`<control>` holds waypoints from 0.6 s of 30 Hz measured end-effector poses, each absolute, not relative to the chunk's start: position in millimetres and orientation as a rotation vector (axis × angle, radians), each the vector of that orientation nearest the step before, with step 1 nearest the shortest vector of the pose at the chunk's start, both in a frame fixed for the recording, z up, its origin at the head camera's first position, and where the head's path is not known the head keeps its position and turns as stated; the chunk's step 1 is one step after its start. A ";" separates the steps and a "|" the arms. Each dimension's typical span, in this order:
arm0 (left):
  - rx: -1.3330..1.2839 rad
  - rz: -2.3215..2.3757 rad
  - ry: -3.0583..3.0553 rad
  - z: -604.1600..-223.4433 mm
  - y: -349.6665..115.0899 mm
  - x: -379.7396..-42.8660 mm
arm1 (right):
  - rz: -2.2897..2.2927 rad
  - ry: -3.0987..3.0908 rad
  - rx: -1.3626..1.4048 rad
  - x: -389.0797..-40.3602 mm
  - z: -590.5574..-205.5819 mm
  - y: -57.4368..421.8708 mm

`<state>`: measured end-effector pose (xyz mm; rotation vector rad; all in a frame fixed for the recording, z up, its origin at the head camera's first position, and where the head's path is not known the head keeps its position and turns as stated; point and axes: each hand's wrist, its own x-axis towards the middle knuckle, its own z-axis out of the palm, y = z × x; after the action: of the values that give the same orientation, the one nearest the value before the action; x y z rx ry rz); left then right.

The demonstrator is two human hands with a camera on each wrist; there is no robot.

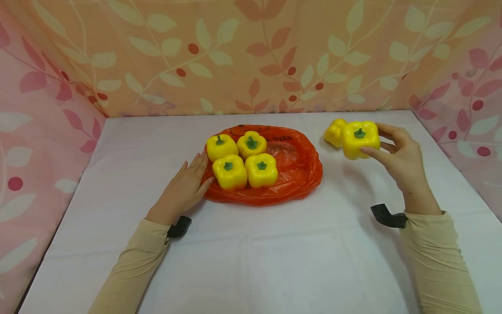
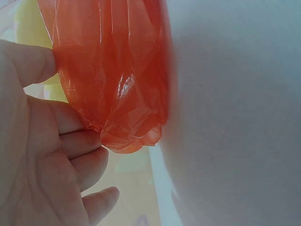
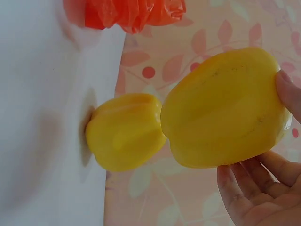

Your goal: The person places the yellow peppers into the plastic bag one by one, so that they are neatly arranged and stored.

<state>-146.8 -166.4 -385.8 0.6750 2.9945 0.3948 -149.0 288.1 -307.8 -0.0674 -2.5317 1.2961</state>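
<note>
My right hand [image 1: 401, 157] holds a yellow bell pepper [image 1: 360, 139] above the table at the right, thumb on one side and fingers on the other. Behind it, a second yellow bell pepper [image 3: 126, 132] stands on the white cloth. Several yellow bell peppers [image 1: 229, 172] with green stems sit in the left part of an open red plastic bag [image 1: 300, 174]. My left hand [image 1: 182, 187] touches the bag's left side with its fingers extended; the left wrist view shows thumb and fingertips against the red plastic [image 2: 113, 70].
A white cloth [image 1: 251, 261] covers the table. Leaf-patterned curtains [image 1: 219, 56] enclose its back and both sides. Each wrist carries a black mount [image 1: 388, 216] at the beige sleeve's cuff.
</note>
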 end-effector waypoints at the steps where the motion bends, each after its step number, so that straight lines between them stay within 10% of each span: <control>1: 0.676 0.396 2.994 -385.8 -166.5 -146.8 | 1.296 -2.532 -0.058 -149.2 -307.6 286.3; 18: 0.668 0.401 2.989 -384.4 -165.6 -147.2 | 1.443 -2.503 0.179 -160.4 -305.4 243.1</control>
<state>-147.2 -165.6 -384.4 0.6680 2.9895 0.4006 -160.4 243.1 -305.4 0.1791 -2.5031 1.4431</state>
